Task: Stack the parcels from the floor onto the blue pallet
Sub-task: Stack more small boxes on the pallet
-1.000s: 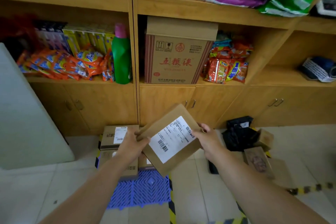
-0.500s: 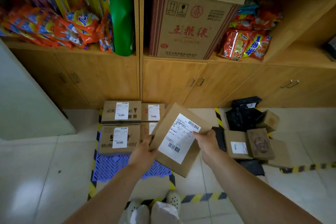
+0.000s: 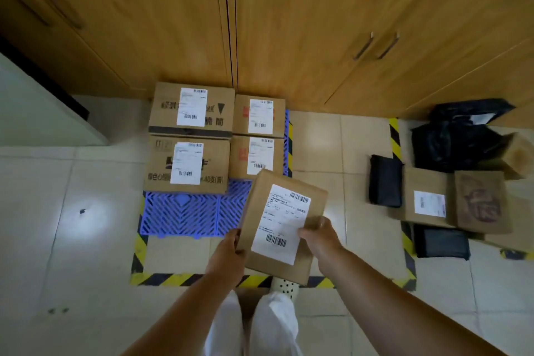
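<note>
Low in the middle of the frame, a flat brown cardboard parcel [image 3: 281,225] with a white barcoded label was held tilted above the near right corner of the blue pallet [image 3: 185,215]. The left hand [image 3: 229,254] gripped its left edge, the right hand [image 3: 319,237] its right edge. Four labelled boxes [image 3: 190,108] sat on the pallet behind.

Bare blue pallet [image 3: 185,215] front, boxes [image 3: 189,136] behind

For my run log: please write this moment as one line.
left hand + right hand: grip flat brown labelled cardboard parcel | over blue plastic grid pallet | not placed
</note>
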Motion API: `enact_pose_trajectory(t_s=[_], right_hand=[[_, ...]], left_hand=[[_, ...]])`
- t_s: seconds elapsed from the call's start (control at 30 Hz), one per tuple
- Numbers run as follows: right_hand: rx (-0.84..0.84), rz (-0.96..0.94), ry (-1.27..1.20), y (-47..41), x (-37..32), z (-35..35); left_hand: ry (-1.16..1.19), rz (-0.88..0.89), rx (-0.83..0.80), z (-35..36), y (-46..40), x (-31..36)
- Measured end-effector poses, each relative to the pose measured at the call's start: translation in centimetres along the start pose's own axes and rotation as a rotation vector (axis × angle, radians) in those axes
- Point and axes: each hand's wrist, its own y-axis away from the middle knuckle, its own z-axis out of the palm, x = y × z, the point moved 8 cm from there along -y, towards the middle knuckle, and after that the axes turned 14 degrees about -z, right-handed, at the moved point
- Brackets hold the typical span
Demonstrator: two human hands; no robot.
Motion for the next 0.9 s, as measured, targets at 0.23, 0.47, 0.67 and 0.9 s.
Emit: enact_pose_trajectory(t_s=[0.23,0.47,0.67,0.9], right_hand=[[-0.138,-0.004,0.113,-10.9,7.6,6.0],[-0.233,-0.019,0.111,-20.4,14.1,10.9],[-0.243,-0.094,0.151,-25.4,16.8,12.4],[-0.203,-0.111,0.244,-26.0,18.4,11.2]], left_hand=[[0.102,-0.132,0.017,4.5,-11.9,-4.0],[0.198,-0.225,0.015,9.9,-23.3,-8.4],[0.215,-0.204,-0.005,14.0,-27.5,-9.3],[0.026,-0.217,-0.064,15.3,-28.2,-9.7]])
